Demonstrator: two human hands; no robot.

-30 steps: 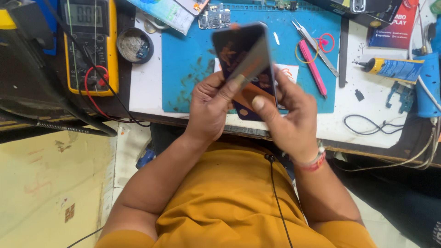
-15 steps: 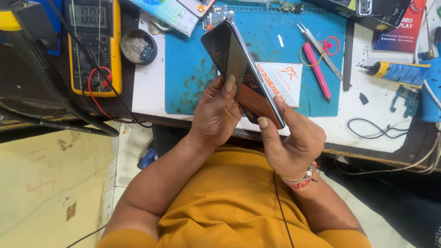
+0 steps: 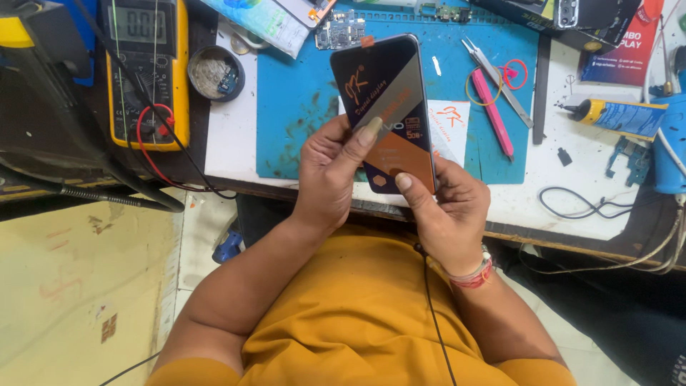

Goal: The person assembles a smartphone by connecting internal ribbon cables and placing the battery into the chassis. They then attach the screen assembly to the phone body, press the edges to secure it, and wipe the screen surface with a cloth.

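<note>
We hold the display panel point(image 3: 389, 107) up over the blue mat point(image 3: 300, 107), its printed film facing us. Our left hand point(image 3: 330, 168) grips its left edge, thumb laid across the face; our right hand point(image 3: 444, 207) clasps the lower right corner, thumb on the glass. It looks thin, light, stiff and slick, and likely brittle, so the edges seem the safest hold. Pink tweezers point(image 3: 491, 111) lie right of it, a multimeter point(image 3: 146, 71) well left.

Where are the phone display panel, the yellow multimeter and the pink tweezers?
phone display panel point(image 3: 386, 93), head view, upper dark glass.
yellow multimeter point(image 3: 182, 71), head view, right yellow edge.
pink tweezers point(image 3: 491, 111), head view, middle of shaft.
</note>
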